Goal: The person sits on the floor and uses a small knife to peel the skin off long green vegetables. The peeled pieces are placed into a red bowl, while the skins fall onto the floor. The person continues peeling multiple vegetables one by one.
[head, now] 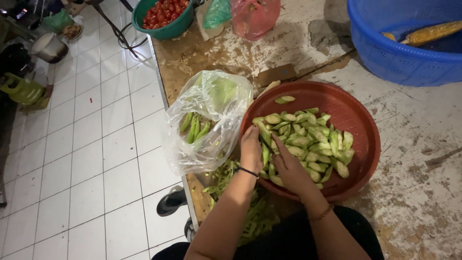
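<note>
The left hand (251,148) fingers are gripping a green vegetable strip (264,139) at the frame's centre, while the right hand (290,166) fingers are closing on a dark knife (266,144) against it, over the red bowl (358,120) of slices (308,139); a plastic bag (207,120) is lying just left.

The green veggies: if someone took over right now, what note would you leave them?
Left hand: holds a long green gourd over the red bowl.
Right hand: grips a knife against that gourd.
Done: a heap of slices lies in the bowl.
Left: whole gourds wait in the clear bag; green peelings lie at the table's edge.
</note>
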The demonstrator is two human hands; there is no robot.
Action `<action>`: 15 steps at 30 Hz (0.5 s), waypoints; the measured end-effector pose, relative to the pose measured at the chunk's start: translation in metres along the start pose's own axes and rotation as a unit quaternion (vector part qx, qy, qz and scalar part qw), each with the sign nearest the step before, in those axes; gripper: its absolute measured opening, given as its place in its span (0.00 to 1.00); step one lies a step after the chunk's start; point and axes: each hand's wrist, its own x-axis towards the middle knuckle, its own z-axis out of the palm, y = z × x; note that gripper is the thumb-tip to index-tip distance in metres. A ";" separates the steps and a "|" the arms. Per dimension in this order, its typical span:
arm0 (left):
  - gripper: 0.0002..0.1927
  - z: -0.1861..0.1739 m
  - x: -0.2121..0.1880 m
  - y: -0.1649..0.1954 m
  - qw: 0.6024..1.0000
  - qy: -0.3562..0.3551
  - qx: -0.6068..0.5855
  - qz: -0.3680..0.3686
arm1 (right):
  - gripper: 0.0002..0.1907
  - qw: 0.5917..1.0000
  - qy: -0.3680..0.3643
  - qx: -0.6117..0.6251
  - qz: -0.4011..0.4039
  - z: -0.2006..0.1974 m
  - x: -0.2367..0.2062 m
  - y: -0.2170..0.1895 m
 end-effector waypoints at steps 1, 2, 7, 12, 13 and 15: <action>0.17 -0.001 0.001 -0.001 1.000 -0.015 -0.015 0.005 | 0.32 1.000 0.005 -0.004 0.003 0.000 -0.001 -0.001; 0.17 -0.003 0.001 -0.003 0.999 -0.030 -0.030 0.010 | 0.32 1.000 0.010 -0.007 0.007 0.001 -0.001 -0.002; 0.18 -0.011 0.004 -0.015 1.000 -0.026 -0.003 0.008 | 0.31 0.999 0.032 -0.011 0.001 0.003 -0.001 0.001; 0.18 -0.012 -0.004 -0.028 0.999 -0.041 0.016 -0.006 | 0.28 0.997 0.076 0.021 -0.021 0.003 0.003 0.003; 0.19 -0.014 -0.005 -0.027 0.997 -0.069 -0.004 -0.019 | 0.28 0.997 0.075 0.014 0.001 0.001 0.003 0.002; 0.20 -0.020 -0.007 -0.024 0.994 -0.109 0.031 0.000 | 0.29 0.997 0.065 0.005 0.033 -0.002 0.002 0.001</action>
